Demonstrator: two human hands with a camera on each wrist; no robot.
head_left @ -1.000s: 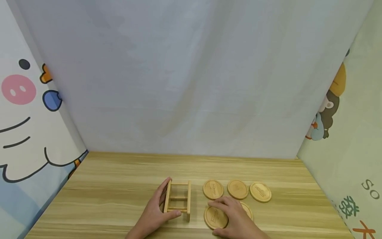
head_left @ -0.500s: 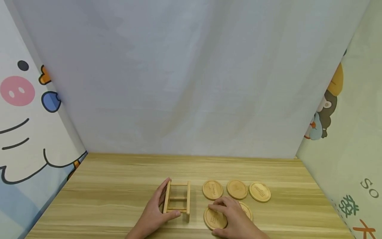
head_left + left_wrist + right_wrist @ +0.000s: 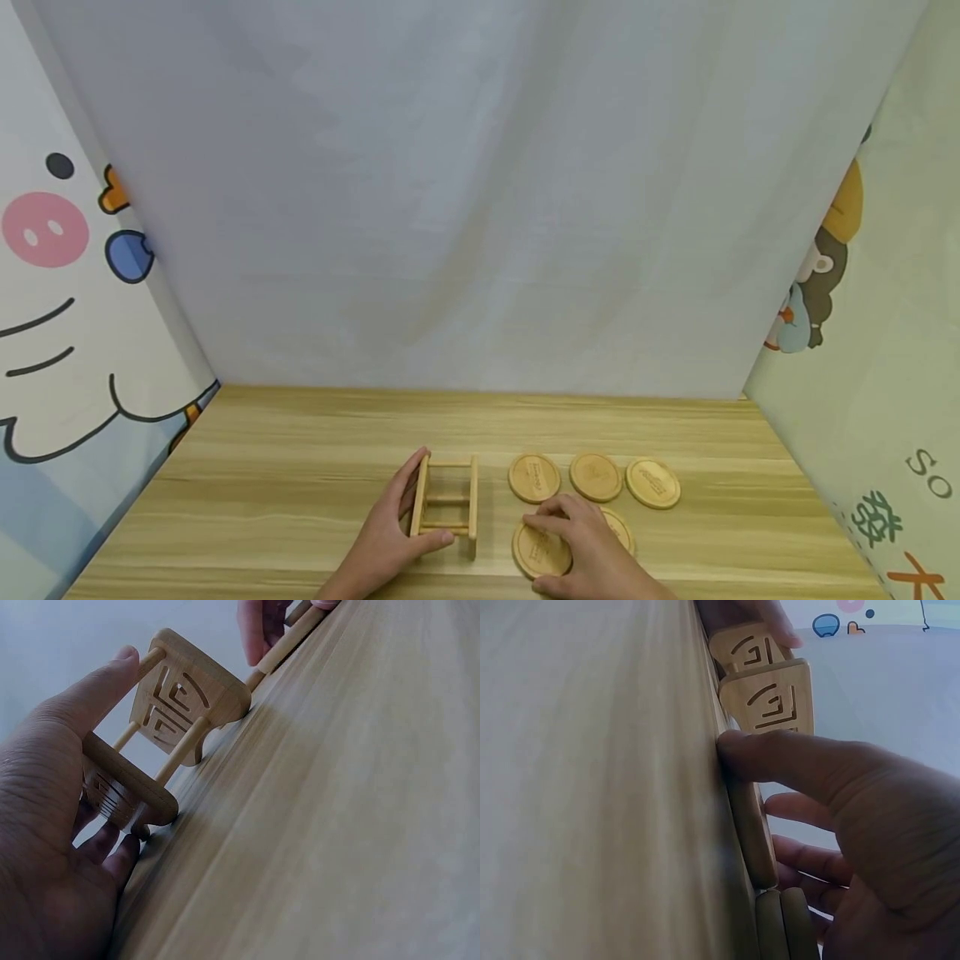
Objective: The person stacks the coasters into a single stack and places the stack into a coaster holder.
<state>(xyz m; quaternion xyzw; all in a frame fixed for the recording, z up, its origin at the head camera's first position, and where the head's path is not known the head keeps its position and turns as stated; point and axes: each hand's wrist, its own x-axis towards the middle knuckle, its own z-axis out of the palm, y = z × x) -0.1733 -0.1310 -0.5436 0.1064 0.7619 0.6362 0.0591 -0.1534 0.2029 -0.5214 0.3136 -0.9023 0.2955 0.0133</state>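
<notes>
A small wooden coaster rack [image 3: 474,504] stands on the table, its two side panels joined by round rods. My left hand [image 3: 390,527] grips it by the left panel, thumb over the near end. Cut-out line patterns show on the rack's panel [image 3: 169,712] in the left wrist view. Right of the rack, my right hand [image 3: 592,546] holds a round wooden coaster [image 3: 538,552] by its rim, thumb on the near edge and fingers on the far side. The coaster [image 3: 751,832] lies low against the tabletop in the right wrist view.
Behind my right hand is another coaster [image 3: 621,527], partly covered. Farther back, a row holds a left coaster [image 3: 535,477], a middle coaster [image 3: 596,477] and a right coaster [image 3: 654,483]. A pale curtain [image 3: 480,250] closes off the wood-grain table's [image 3: 300,442] far edge.
</notes>
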